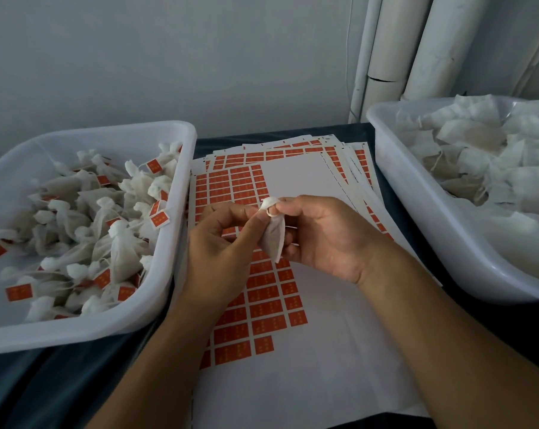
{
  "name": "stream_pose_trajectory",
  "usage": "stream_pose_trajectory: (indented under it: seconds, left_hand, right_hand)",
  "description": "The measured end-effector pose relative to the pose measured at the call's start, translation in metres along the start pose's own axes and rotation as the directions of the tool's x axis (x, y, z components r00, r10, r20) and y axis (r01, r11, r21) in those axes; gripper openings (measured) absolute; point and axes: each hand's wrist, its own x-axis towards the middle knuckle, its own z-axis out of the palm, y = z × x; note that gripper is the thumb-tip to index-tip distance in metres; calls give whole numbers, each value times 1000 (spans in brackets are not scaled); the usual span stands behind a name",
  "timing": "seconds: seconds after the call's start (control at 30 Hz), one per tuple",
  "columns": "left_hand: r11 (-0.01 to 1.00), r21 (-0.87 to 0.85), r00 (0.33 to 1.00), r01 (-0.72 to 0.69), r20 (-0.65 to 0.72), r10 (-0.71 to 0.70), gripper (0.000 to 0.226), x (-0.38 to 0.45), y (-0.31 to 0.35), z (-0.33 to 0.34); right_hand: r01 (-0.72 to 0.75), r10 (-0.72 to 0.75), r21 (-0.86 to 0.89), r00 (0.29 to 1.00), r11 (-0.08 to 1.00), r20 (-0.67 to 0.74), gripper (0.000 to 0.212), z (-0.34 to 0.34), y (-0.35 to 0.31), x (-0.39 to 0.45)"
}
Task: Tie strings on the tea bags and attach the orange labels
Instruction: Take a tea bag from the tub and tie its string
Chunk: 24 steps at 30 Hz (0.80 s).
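A white tea bag (273,239) hangs between my hands above the label sheets, its gathered neck bunched at the top. My right hand (321,239) pinches the neck of the bag between thumb and fingers. My left hand (221,243) pinches the white string (269,213) looped around the neck, fingers curled. Under the hands lies a sheet of orange labels (262,308), partly used.
The white tub (181,181) on the left holds several tied tea bags with orange labels. The white tub (395,168) on the right holds several untied tea bags. More label sheets (339,150) fan out behind. White pipes (386,57) stand against the wall at back right.
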Motion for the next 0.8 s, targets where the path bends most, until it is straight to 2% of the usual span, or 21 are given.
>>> stream_pose_trajectory:
  seconds: [0.07,0.13,0.3,0.43,0.67,0.8]
  left_hand:
    - [996,90,999,-15,-40,19,24,0,-1,1]
    - [975,206,992,-84,-74,101,14,1,-4,1]
    - [864,391,925,-316,-76,372,18,0,-6,2]
    - [758,474,856,-447,-18,516,22,1,-11,-2]
    - [698,525,815,-487,-14,580,22,2,-13,-6]
    - [709,560,847,-429,-23,531,22,3,-11,-4]
  right_hand:
    - [-12,12,-2,1000,1000,-18,29,-1,1,2]
    - [-23,22,-30,999,999,-38,26,-1,3,4]
    - [-44,40,-60,997,997,-71,27,-1,4,8]
    - [-45,43,-30,996,999,-75,26,-3,6,8]
    - [-60,55,-53,994,997,-97,23,-5,8,12]
    - [-48,35,-106,991,993,-128,26,-5,7,12]
